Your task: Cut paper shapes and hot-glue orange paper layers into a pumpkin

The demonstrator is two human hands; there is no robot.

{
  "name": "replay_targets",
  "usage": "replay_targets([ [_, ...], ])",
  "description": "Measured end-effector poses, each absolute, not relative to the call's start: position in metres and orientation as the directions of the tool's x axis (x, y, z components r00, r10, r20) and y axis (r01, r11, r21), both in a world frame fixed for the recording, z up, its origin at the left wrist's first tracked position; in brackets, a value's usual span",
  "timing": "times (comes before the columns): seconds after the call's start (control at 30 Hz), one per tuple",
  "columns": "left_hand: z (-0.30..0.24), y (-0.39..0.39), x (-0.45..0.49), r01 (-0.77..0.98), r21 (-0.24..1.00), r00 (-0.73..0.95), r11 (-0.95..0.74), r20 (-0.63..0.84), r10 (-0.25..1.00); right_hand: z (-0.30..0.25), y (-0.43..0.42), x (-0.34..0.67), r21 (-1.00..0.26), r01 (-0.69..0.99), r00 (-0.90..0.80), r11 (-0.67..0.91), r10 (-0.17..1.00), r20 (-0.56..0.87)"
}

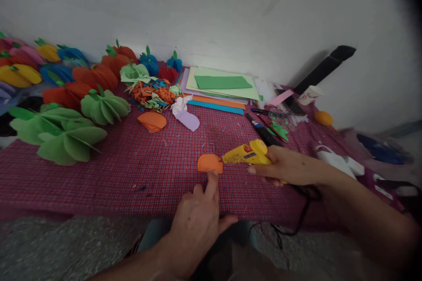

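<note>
My right hand (290,164) is wrapped round a yellow hot glue gun (245,153), its nozzle pointing left at the right edge of an orange half-round paper piece (209,162). With its index finger stretched out, my left hand (199,215) presses the lower edge of that piece against the cloth. The left thumb sticks out to the right and the other fingers are partly curled. Farther back lie a stack of orange paper pieces (152,121) and a lilac paper piece (187,119). Whether glue is on the orange piece is too small to tell.
Folded paper pumpkins (105,107) in several colours crowd the left side. Behind are paper scraps (154,93) and coloured sheets (224,82). At right stand a paper cup (310,95), an orange object (323,118) and a white box (336,160). A black cord (305,215) hangs over the table's front edge.
</note>
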State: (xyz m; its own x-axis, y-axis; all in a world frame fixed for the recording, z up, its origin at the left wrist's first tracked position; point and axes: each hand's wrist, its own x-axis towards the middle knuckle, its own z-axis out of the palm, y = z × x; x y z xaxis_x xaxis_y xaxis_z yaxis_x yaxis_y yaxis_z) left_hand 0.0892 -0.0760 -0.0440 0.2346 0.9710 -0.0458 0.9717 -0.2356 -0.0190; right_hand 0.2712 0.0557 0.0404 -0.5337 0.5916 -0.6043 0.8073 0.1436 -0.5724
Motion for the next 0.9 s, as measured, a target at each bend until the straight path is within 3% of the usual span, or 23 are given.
replay_targets([
  [0.4, -0.046, -0.077, 0.089, 0.972, -0.012, 0.235, -0.235, -0.033, 0.972, 0.039, 0.065, 0.254, -0.579, 0.788, -0.572, 0.211, 0.599, -0.560],
  [0.9, -0.044, -0.075, 0.088, 0.971, -0.008, 0.240, -0.241, -0.043, 0.970, 0.036, 0.066, 0.231, -0.639, 0.731, -0.655, 0.240, 0.507, -0.560],
])
